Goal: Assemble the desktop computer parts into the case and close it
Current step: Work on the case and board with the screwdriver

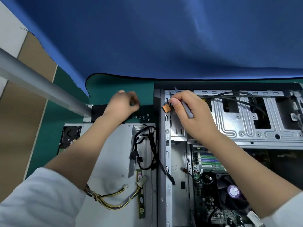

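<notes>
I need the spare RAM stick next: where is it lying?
The RAM stick lies flat on the grey side panel left of the open case, beside the yellow power cables, near the head view's bottom edge.

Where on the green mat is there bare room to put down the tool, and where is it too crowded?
Bare green mat lies between the blue cloth and the left hand, left of the case. Another bare strip runs left of the hard drive. Crowded: the loose screws beside the case, and the side panel with its cables.
</notes>
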### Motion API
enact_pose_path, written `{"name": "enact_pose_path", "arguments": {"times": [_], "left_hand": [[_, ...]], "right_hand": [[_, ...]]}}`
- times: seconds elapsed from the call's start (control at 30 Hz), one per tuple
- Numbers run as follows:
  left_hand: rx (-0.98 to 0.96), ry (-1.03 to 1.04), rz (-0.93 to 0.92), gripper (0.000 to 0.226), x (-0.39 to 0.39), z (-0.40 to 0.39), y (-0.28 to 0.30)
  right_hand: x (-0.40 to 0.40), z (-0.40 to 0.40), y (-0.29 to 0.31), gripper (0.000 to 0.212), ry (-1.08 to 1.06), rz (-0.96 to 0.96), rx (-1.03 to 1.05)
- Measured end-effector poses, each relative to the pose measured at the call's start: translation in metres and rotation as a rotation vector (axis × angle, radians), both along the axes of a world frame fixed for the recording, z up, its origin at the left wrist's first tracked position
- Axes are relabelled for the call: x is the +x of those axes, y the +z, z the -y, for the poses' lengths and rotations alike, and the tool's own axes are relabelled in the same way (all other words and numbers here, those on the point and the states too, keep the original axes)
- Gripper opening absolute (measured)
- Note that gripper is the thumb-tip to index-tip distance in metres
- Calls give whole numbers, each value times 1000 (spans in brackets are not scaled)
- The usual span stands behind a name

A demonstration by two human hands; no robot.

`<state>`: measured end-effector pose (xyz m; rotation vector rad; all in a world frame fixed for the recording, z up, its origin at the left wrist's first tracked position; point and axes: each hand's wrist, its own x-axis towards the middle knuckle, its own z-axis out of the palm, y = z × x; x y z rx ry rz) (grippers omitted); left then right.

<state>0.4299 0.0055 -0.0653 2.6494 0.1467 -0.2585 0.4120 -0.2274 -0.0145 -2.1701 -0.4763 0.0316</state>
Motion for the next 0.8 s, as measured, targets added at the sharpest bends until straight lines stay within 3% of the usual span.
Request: {"name": "enact_pose_path", "arguments": {"times": [0.2,0.3,0.4,0.57,0.8], "left_hand": [[-282,170,334,13,-45,30,54],[-373,170,388,16,-78,63,76],[-437,102,413,16,-113,106,92],[-689,121,315,13,-159,179,89],[-936,215,144,16,-194,254,66]], "right_hand": [[-34,35,20,14,-3,-372,433],[-56,62,30,3,-17,-482,553],[-78,95,39,12,-23,-567,626],[-113,149,47,20,-33,-588,673],[-150,208,35,12,-119,-588,684]]}}
